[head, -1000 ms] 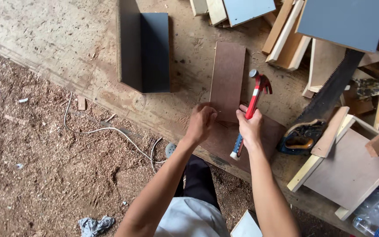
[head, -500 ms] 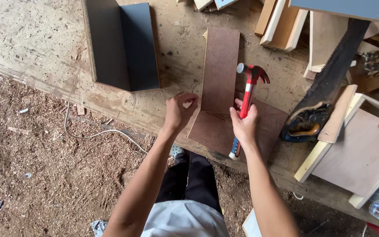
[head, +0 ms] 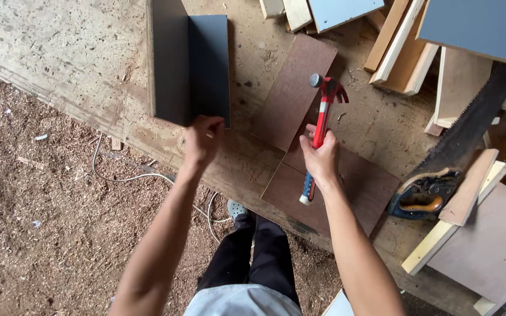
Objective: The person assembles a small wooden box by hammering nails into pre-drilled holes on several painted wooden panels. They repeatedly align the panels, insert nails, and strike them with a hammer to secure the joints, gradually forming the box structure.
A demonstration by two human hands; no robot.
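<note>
a: workbench [head: 60, 52] fills the top of the view, sawdust floor below it. what's on it?

b: dark grey panel [head: 190, 64] upper left, two brown boards [head: 297, 88] in the middle, handsaw [head: 458, 152] at right among wood offcuts.

a: hands?

b: right hand [head: 321, 155] wrapped tight around the red hammer [head: 321, 126], head up, over the brown boards. left hand [head: 202, 140] loosely curled at the grey panel's lower corner, fingers bent; can't tell if it pinches anything.
</note>
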